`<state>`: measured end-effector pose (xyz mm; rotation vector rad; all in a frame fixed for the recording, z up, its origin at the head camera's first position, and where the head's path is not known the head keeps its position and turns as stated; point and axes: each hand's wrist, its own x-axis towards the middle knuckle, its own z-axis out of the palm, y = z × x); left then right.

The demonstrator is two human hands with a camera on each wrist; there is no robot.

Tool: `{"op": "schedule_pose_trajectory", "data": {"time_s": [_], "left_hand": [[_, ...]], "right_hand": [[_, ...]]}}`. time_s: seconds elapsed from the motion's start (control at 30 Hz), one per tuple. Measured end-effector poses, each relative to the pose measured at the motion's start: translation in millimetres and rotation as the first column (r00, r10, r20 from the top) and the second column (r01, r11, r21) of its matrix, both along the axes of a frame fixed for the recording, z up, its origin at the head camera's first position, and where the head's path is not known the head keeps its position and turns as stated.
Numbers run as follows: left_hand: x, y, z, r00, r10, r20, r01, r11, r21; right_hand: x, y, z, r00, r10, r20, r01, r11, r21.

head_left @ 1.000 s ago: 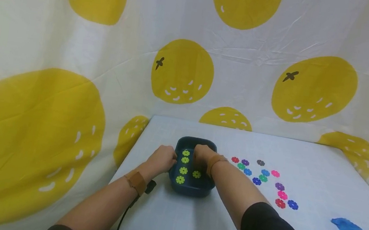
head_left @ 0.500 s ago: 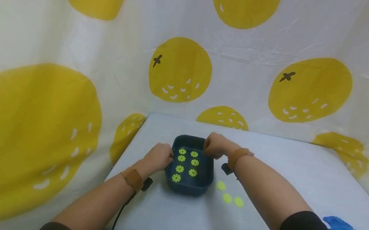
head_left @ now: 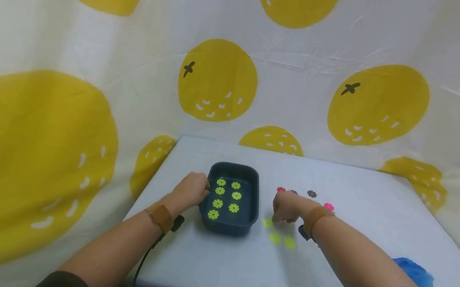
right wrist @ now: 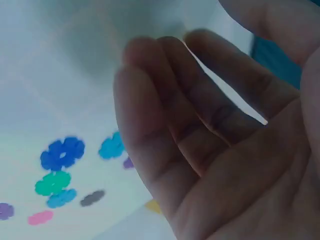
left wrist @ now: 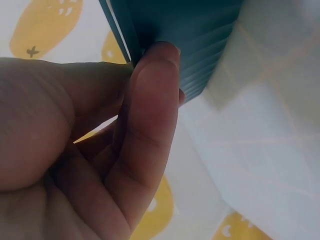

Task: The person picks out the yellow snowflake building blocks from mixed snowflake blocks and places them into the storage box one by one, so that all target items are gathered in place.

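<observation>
My left hand point(head_left: 193, 188) holds the left rim of a dark teal plastic tray point(head_left: 254, 199), with thumb and fingers pinching its wall in the left wrist view. Inside, yellow-green flower-shaped discs point(head_left: 236, 195) lie in two columns. My right hand point(head_left: 289, 207) is over the table right of the tray, fingertips close to a loose yellow-green disc point(head_left: 267, 223). Two more such discs point(head_left: 275, 238) lie nearer the front. In the right wrist view the fingers point(right wrist: 145, 110) are loosely bent, the thumb stands apart, and nothing shows between them.
Blue point(right wrist: 63, 154), green point(right wrist: 53, 183), grey point(head_left: 312, 194), pink point(head_left: 328, 206) and other coloured discs lie right of the tray, partly hidden by my right arm. A crumpled blue thing point(head_left: 414, 274) lies at far right. A fruit-printed curtain point(head_left: 295, 103) hangs behind the table.
My right hand has risen out of the tray and moved right and down to the loose yellow-green discs. The right column of discs now shows. The left hand keeps hold of the rim.
</observation>
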<state>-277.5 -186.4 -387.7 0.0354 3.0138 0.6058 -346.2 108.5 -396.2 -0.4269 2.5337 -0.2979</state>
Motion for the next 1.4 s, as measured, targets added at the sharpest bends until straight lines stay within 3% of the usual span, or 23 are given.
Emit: {"op": "schedule_pose_trajectory", "data": {"time_s": [0.1,0.27,0.5,0.63,0.87,1.1,1.27,1.4], "left_hand": [[0.1,-0.1,0.9,1.0,0.011,0.01,-0.011,1.0,-0.008],[-0.6,1.1,0.5,0.999,0.021,0.026,-0.02,1.0,-0.017],[-2.2,3.2,0.9,0.998,0.039,0.055,-0.038,0.999,-0.018],[-1.7,3.3,0.7,0.999,0.028,0.039,-0.027,0.999,-0.023],[0.4,3.6,1.0,0.999,0.02,0.034,-0.019,0.999,-0.03],[0.9,3.8,0.7,0.999,0.018,0.036,-0.017,0.999,-0.029],[2.2,4.1,1.6,0.999,0.021,0.041,-0.02,1.0,-0.024],[3.7,4.0,2.9,0.999,0.02,0.039,-0.019,1.0,-0.021]], "right_hand": [[3.9,-12,-7.8,0.998,0.048,-0.034,-0.047,0.998,0.03],[11.4,-26,-10.3,0.998,0.016,-0.059,-0.013,0.999,0.051],[18.8,-36,-18.4,0.964,0.169,-0.203,-0.141,0.979,0.146],[19.1,-34,-16.7,0.965,0.167,-0.202,-0.138,0.979,0.149],[9.1,-23,-11.4,0.992,0.063,-0.109,-0.057,0.997,0.059],[-6.6,-10,-5.7,0.997,0.047,-0.058,-0.048,0.999,-0.016],[-15.6,3,0.4,0.998,-0.053,-0.025,0.049,0.991,-0.122],[-19.6,15,4.9,0.989,-0.144,0.029,0.147,0.966,-0.211]]}}
